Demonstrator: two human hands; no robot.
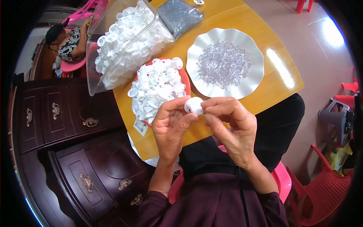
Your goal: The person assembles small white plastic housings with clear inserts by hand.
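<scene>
Bright, even daylight leaves glare streaks on the glossy pale floor (332, 34) and the round yellow wooden desk (280, 68), while fisheye bending and black vignetting darken the rim.

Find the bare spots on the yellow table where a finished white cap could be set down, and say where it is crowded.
Bare table lies right of the white plate of clear pins, and in front of the plate above the hands. The left side is crowded: red dish heaped with caps, clear bin, grey bag.
</scene>
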